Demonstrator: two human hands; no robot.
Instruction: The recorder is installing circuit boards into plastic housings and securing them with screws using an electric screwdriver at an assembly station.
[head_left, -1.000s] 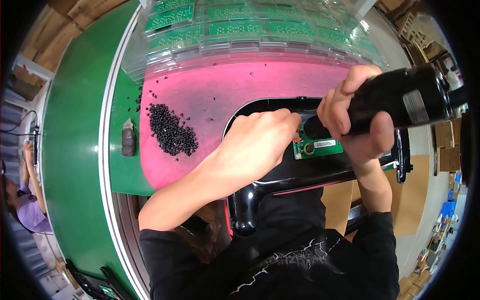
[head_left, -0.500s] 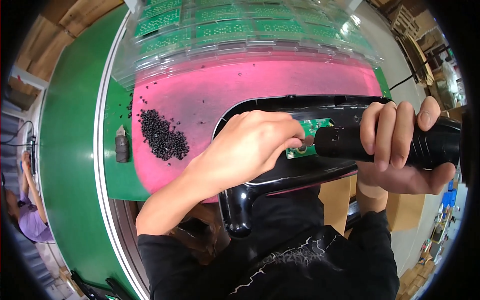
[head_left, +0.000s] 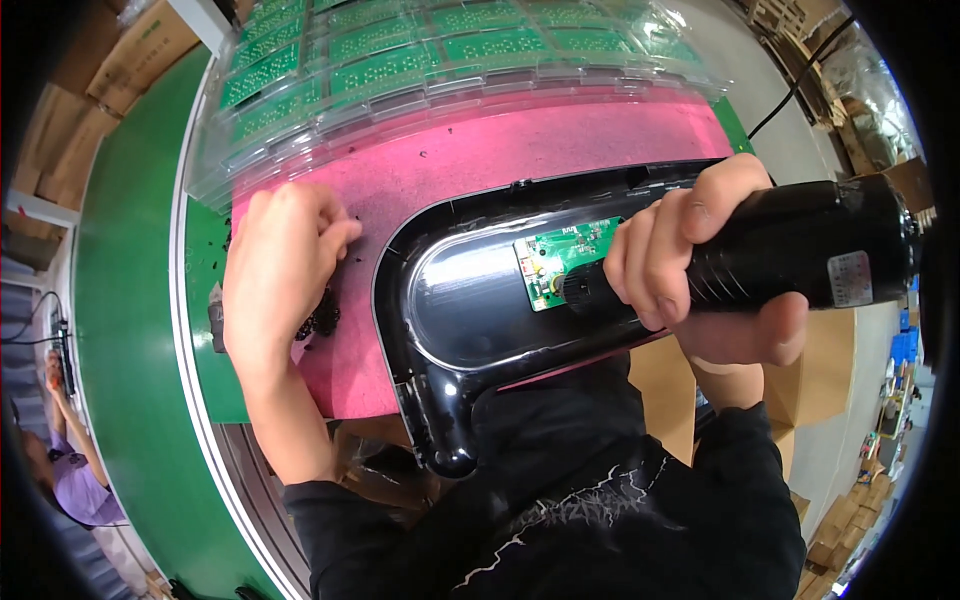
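Note:
My right hand is wrapped round a black electric screwdriver lying almost level. Its narrow end reaches over the lower part of a green circuit board, hiding the tip's exact contact. The board sits inside a glossy black plastic housing, curved at its left end with a short leg toward me. My left hand is over the pile of small black screws, which it mostly covers. Its fingers are curled and pressed together; what they hold, if anything, is hidden.
Clear plastic trays of green circuit boards stand at the mat's far side. The pink mat carries a few stray screws. A dark wrapped object lies left of my hand. Cardboard boxes stand below right. Another person is at far left.
My left hand has left the circuit board and moved left to the screw pile. The screwdriver and my right hand have shifted left, with the narrow end now over the board. The view has shifted too.

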